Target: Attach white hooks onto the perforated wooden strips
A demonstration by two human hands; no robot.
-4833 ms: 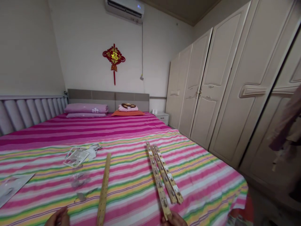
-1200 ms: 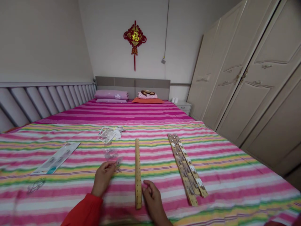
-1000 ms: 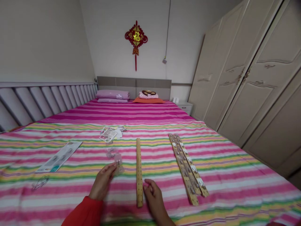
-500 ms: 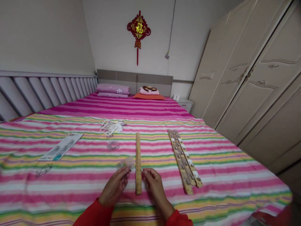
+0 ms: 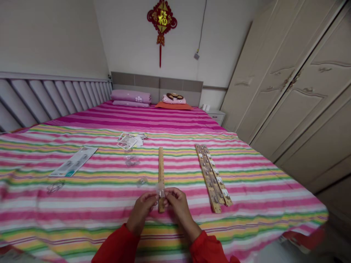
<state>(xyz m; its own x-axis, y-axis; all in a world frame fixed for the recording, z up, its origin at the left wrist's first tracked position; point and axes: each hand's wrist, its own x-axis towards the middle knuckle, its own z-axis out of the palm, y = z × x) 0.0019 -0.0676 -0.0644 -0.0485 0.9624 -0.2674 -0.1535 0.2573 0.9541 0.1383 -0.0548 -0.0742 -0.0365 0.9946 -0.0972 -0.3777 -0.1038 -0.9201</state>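
Observation:
Between my two hands is a small clear plastic bag (image 5: 160, 189), held over the near part of a narrow wooden strip (image 5: 161, 166) with rows of small holes. My left hand (image 5: 143, 209) pinches the bag's left edge between thumb and fingers. On the other side, the fingertips of my right hand (image 5: 178, 205) close on its right edge. What lies inside the bag is too small to make out. Just beyond my left hand, another clear packet (image 5: 142, 181) with small bits rests on the striped sheet (image 5: 109, 215).
To the right lie wooden strips (image 5: 210, 179) fitted with metal and white pieces. Further left are a long blister card (image 5: 74, 162) and a wire-like loop (image 5: 55, 186). More clear packets (image 5: 131, 160) and a pile of cards and packaging (image 5: 131, 140) lie beyond.
The plastic bag has moved right, from beside the wooden strip to above it. My right hand has come in to meet it. The view has tipped slightly downward.

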